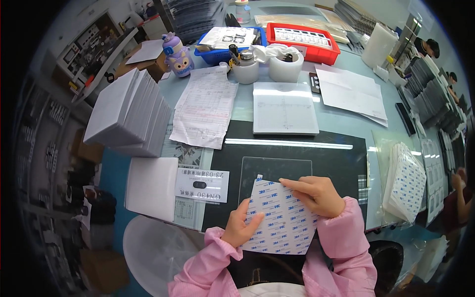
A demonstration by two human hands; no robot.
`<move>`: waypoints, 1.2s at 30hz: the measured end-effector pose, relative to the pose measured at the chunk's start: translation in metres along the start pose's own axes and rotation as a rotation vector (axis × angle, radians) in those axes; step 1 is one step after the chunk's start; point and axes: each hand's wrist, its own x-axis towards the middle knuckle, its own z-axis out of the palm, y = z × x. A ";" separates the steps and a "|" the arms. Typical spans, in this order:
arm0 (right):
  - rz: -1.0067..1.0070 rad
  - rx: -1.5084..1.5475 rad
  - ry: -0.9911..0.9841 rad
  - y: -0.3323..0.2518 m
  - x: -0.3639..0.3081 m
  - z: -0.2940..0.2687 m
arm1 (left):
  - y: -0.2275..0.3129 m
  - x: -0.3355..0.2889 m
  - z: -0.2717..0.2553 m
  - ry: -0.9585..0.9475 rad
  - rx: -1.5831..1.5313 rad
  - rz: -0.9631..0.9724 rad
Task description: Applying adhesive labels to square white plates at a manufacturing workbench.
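Up toward the far edge of the tabletop (pixel 242 110), a blue bin (pixel 213 58) and a red bin (pixel 324 56) sit side by side! Toward the far left corner, a purple bottle (pixel 179 62) stands upright, with a wrinkled printed sheet (pixel 204 106) lying nearby. Across toward the far right corner, there's a thick white roll (pixel 379 45), standing on end.

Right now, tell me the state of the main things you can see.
Left hand: closed on the patterned sheet
Right hand: fingertip at sheet's top edge
Patterned sheet: held
Purple bottle: upright
Blue bin: open, loaded
Red bin: open, loaded
Printed paper: creased, unfolded
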 end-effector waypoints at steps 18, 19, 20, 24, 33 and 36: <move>0.007 0.055 0.208 0.015 -0.014 -0.012 | -0.013 -0.005 0.006 0.182 -0.094 0.117; 0.066 0.140 0.254 0.024 -0.021 -0.016 | -0.014 -0.004 0.006 0.211 -0.154 0.131; 0.044 0.206 0.281 0.035 -0.026 -0.018 | -0.014 -0.004 0.006 0.206 -0.131 0.156; 0.290 0.791 0.221 0.034 -0.032 -0.019 | -0.006 -0.007 0.007 0.259 -0.173 0.162; 0.253 0.847 0.539 0.027 -0.033 0.012 | -0.024 -0.003 0.013 0.268 -0.185 0.203; 0.292 0.957 0.787 0.042 -0.033 0.001 | -0.010 -0.015 0.012 0.124 -0.103 0.041</move>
